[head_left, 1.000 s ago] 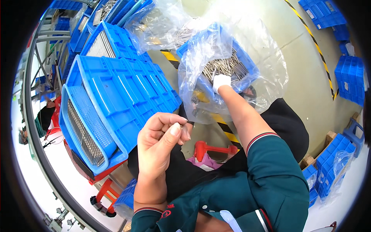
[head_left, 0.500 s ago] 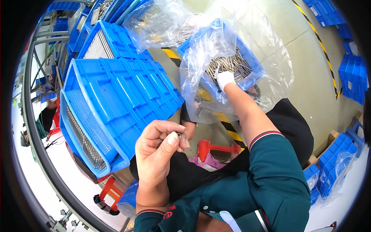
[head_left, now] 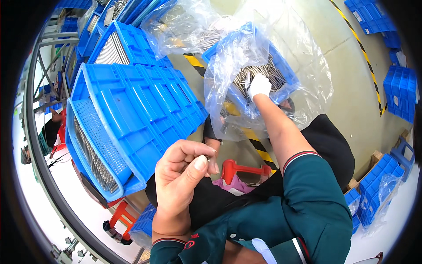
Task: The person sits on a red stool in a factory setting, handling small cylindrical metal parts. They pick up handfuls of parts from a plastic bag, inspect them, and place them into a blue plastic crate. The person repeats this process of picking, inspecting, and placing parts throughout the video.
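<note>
My left hand (head_left: 181, 174) is bare and raised in front of me, thumb and fingers pinched together. A tiny glint of metal (head_left: 207, 159) shows at the fingertips, too small to name. My right hand (head_left: 259, 86) wears a white glove and reaches into a blue crate (head_left: 285, 66) lined with clear plastic. Its fingers curl in over a heap of thin metal rods (head_left: 274, 78). Whatever those fingers hold is hidden by the glove and the rods.
Left of me stands a large blue crate (head_left: 132, 103), with a perforated basket (head_left: 103, 136) of upright metal pieces at its end. A red stool (head_left: 244, 169) is low between my legs. Another plastic-wrapped heap of rods (head_left: 213, 37) lies farther off. Blue crates (head_left: 400, 92) stand at right.
My gloved right hand has shifted slightly among the rods, and its fingers are now more curled. The left hand keeps its pinch and has dipped a little in the picture.
</note>
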Demonstrator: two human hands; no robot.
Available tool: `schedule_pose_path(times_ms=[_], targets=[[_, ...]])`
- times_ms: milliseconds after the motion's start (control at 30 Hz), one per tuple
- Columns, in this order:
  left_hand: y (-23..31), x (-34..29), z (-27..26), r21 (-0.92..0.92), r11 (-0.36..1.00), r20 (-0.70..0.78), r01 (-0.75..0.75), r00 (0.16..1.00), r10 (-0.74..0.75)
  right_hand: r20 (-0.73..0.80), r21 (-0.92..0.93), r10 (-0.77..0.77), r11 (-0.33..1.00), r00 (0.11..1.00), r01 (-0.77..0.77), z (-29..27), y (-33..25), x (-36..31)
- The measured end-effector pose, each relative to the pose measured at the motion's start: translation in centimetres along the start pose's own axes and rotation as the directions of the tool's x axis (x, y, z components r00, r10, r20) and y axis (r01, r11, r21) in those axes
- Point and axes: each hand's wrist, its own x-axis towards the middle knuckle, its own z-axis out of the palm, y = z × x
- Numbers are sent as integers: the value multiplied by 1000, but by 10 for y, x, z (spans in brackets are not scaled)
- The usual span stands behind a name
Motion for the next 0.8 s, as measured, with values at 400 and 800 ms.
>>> schedule_pose_path(times_ms=[400,800], targets=[[5,-2,7,19,997,-31,73,997,-73,241,56,84,993,967,-100,5,18,12],[2,-2,5,29,997,23,68,997,-69,444,80,40,993,895,-84,-4,9,9]])
